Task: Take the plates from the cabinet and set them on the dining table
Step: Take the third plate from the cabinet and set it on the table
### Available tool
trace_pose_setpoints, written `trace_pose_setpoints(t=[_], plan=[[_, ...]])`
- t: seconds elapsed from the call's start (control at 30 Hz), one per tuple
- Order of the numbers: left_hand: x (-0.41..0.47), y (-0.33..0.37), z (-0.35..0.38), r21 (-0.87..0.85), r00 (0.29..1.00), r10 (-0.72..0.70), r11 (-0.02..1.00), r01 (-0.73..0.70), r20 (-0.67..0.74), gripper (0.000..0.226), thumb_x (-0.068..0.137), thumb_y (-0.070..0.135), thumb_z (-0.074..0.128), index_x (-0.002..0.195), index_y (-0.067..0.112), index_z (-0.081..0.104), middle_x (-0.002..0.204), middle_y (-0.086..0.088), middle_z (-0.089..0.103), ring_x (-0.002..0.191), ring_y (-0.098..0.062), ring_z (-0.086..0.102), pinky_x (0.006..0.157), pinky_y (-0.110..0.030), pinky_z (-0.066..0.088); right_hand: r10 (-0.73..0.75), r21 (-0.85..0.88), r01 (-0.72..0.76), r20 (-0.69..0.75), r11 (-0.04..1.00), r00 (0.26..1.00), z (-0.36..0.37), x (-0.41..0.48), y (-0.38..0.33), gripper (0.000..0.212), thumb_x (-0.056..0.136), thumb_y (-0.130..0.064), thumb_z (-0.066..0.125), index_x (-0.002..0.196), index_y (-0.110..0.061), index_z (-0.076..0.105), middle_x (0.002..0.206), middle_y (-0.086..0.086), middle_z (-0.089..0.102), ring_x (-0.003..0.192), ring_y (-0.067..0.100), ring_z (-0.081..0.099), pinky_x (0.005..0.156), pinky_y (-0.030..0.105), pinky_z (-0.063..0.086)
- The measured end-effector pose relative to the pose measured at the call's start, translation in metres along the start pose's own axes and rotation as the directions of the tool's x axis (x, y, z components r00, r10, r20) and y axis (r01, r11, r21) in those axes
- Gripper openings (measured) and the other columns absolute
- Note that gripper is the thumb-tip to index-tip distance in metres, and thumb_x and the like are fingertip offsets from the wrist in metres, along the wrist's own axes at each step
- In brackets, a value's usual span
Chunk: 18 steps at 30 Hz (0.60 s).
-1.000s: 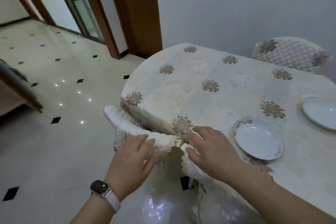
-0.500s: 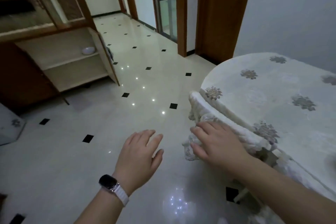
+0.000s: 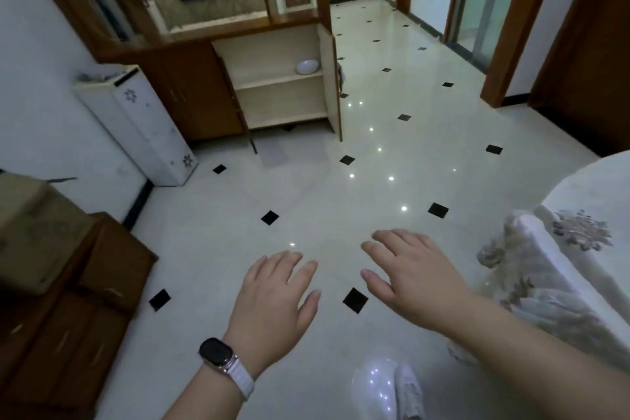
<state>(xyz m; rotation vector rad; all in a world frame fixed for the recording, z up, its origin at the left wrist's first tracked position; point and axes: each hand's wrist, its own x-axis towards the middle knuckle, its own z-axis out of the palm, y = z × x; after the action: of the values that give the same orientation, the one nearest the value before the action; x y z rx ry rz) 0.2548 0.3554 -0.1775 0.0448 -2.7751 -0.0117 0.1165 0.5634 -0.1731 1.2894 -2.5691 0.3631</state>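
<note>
Big swing of the view since a sec ago: the dining table w/ its two plates filled the shot then, now only its cloth-covered corner shows at the right edge, and the cabinet sits straight ahead across the room. Right hand was on the chair cover half a sec back; now it's off it, in the air. Left hand, watch on the wrist, is out in front too. Both hands are spread flat, palms down, holding nothing, fingers aimed toward the cabinet.

One white dish sits on the upper shelf, right side, close to the open door. It lies flat, rim up; round, so no long axis to call. Lower shelf shows bare wood.

Floor btwn hands and cabinet is wide shiny tile w/ black diamonds. White unit stands left of the cabinet against the wall, wooden drawers crowd the near left, table and chair cover hem the right.
</note>
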Motion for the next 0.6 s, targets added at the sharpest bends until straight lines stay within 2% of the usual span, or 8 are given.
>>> trace_pose_setpoints(t=[0.2, 0.33, 0.43, 0.6], plan=[[0.076, -0.017, 0.026, 0.042, 0.999, -0.042, 0.998, 0.041, 0.024, 0.039, 0.089, 0.04, 0.051, 0.117, 0.018, 0.067, 0.113, -0.004, 0.067, 0.104, -0.025, 0.063, 0.092, -0.04, 0.049, -0.062, 0.046, 0.062, 0.008, 0.997, 0.998, 0.02, 0.074, 0.059, 0.041, 0.089, -0.048, 0.043, 0.106, -0.017, 0.065, 0.105, 0.003, 0.065, 0.097, 0.028, 0.063, 0.081, 0.038, 0.05], [0.145, -0.015, 0.045, 0.004, 0.997, 0.014, 1.0, -0.014, -0.078, 0.033, 0.088, 0.033, 0.056, 0.111, 0.013, 0.069, 0.113, -0.008, 0.067, 0.102, -0.026, 0.063, 0.092, -0.037, 0.046, -0.096, 0.026, 0.096, -0.015, 0.995, 0.995, 0.019, 0.115, 0.114, 0.043, 0.089, -0.048, 0.043, 0.107, -0.017, 0.067, 0.103, 0.004, 0.067, 0.096, 0.028, 0.064, 0.084, 0.037, 0.051], [0.194, -0.019, 0.053, 0.012, 0.99, 0.029, 1.0, -0.028, -0.142, 0.033, 0.089, 0.031, 0.058, 0.111, 0.01, 0.069, 0.115, -0.011, 0.067, 0.103, -0.029, 0.062, 0.091, -0.039, 0.047, -0.143, 0.012, 0.144, -0.036, 0.99, 0.989, 0.015, 0.147, 0.144, 0.043, 0.09, -0.048, 0.044, 0.108, -0.017, 0.067, 0.104, 0.004, 0.067, 0.097, 0.027, 0.062, 0.086, 0.038, 0.05], [0.246, -0.037, 0.053, 0.04, 0.991, -0.046, 0.998, 0.051, -0.128, 0.036, 0.091, 0.036, 0.055, 0.114, 0.012, 0.068, 0.116, -0.01, 0.066, 0.105, -0.031, 0.062, 0.09, -0.042, 0.049, -0.165, 0.038, 0.166, -0.037, 0.985, 0.986, 0.022, 0.196, 0.174, 0.043, 0.091, -0.048, 0.044, 0.112, -0.017, 0.066, 0.109, 0.004, 0.065, 0.102, 0.028, 0.061, 0.087, 0.038, 0.046]])
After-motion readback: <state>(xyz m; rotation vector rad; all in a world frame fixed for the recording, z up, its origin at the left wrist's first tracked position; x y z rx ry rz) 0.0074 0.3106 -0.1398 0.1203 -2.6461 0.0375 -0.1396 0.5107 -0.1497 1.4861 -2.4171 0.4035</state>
